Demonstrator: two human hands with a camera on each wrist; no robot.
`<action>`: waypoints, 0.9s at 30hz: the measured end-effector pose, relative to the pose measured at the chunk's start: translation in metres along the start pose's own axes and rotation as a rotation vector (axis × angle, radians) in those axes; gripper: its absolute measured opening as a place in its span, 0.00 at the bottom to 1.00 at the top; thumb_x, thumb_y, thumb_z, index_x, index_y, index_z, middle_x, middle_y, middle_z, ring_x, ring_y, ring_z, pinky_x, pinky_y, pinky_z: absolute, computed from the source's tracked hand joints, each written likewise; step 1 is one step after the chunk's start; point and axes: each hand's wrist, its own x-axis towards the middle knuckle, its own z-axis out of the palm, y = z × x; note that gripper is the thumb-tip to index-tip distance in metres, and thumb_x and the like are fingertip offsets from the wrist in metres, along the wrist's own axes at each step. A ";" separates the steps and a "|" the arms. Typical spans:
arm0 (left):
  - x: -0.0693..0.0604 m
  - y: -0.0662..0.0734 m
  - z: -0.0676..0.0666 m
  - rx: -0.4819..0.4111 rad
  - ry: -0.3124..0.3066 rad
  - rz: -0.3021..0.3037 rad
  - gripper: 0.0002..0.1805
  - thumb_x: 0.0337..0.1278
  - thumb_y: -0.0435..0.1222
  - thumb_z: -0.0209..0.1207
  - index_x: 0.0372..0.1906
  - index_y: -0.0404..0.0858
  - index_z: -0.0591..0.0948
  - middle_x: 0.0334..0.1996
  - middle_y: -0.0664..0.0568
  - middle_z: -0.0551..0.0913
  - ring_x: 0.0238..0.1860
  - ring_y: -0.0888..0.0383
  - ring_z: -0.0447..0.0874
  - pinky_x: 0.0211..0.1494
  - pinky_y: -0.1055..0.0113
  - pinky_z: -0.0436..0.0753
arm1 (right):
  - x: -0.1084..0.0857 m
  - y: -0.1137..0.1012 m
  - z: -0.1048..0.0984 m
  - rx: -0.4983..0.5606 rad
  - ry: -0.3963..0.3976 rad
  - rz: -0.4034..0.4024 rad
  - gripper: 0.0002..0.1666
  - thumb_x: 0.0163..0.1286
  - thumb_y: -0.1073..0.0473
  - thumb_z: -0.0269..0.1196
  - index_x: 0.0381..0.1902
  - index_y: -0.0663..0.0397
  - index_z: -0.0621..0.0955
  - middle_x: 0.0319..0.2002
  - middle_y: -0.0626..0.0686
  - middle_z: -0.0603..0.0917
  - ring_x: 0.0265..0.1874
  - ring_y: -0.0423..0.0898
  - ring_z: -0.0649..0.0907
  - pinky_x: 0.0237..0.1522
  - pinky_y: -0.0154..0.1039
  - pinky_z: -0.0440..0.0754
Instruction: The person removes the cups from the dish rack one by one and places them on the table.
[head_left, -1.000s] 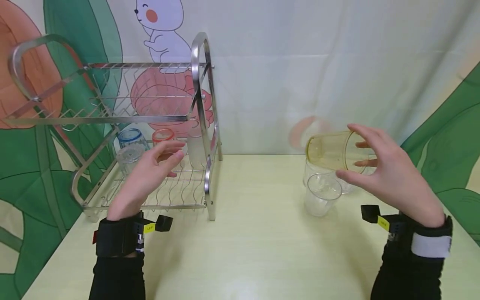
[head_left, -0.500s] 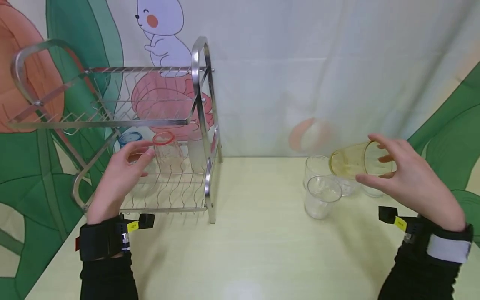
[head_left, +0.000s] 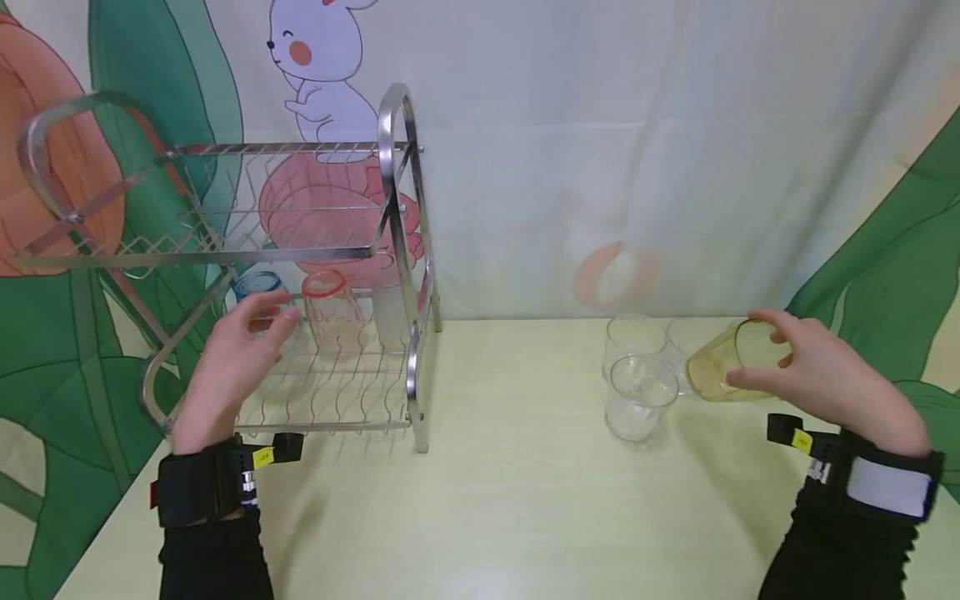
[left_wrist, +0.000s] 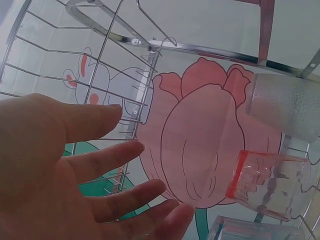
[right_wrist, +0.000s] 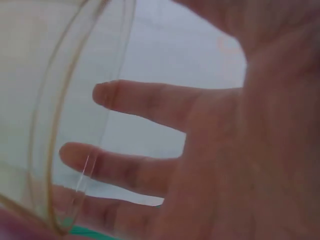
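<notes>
My right hand (head_left: pixel 840 383) grips a yellow-tinted glass (head_left: pixel 712 362) between thumb and fingers, low at the table's right. The glass is tilted, its mouth toward the palm, just right of several clear glasses (head_left: pixel 641 398). In the right wrist view its see-through rim (right_wrist: pixel 55 120) crosses in front of the fingertips. My left hand (head_left: pixel 232 358) holds nothing, fingers loosely bent, before the rack's lower shelf. Nearest to it are a red-based glass (head_left: pixel 333 315) and a blue-based glass (head_left: pixel 258 283), both upside down, the blue one partly covered by the hand.
A two-tier metal dish rack (head_left: pixel 195 260) stands at the left. A frosted glass (head_left: pixel 388 312) is on its lower shelf, at the right end. Behind the pale table (head_left: pixel 510 483) hangs a printed curtain (head_left: pixel 525 200).
My right hand has moved right and down with the yellow glass, toward the tabletop beside the clear glasses. My left hand has drawn left, uncovering the red-based glass.
</notes>
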 end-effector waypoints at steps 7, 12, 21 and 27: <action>0.001 -0.001 0.000 0.012 0.002 0.003 0.39 0.70 0.58 0.46 0.75 0.39 0.59 0.68 0.36 0.62 0.65 0.38 0.61 0.57 0.43 0.72 | 0.010 0.013 0.013 0.004 -0.044 -0.036 0.52 0.60 0.42 0.70 0.68 0.70 0.62 0.58 0.77 0.68 0.52 0.69 0.74 0.37 0.51 0.79; 0.001 0.000 -0.002 0.042 0.015 0.002 0.38 0.71 0.58 0.45 0.74 0.37 0.59 0.69 0.35 0.62 0.66 0.36 0.59 0.58 0.37 0.68 | 0.020 0.012 0.021 0.031 -0.094 -0.057 0.50 0.59 0.44 0.71 0.67 0.70 0.63 0.55 0.80 0.70 0.33 0.53 0.83 0.27 0.41 0.81; 0.012 -0.012 0.008 0.291 0.186 0.027 0.33 0.73 0.54 0.46 0.71 0.35 0.66 0.66 0.29 0.61 0.63 0.31 0.60 0.56 0.29 0.62 | 0.029 0.012 0.028 0.018 -0.198 -0.010 0.51 0.61 0.40 0.68 0.70 0.66 0.61 0.54 0.80 0.71 0.26 0.46 0.81 0.27 0.41 0.79; 0.021 -0.026 0.010 0.375 0.225 0.022 0.37 0.70 0.60 0.44 0.72 0.41 0.66 0.67 0.31 0.61 0.63 0.30 0.59 0.50 0.24 0.62 | 0.031 0.010 0.032 0.042 -0.218 0.027 0.51 0.60 0.40 0.69 0.71 0.61 0.62 0.53 0.77 0.73 0.22 0.45 0.77 0.24 0.40 0.77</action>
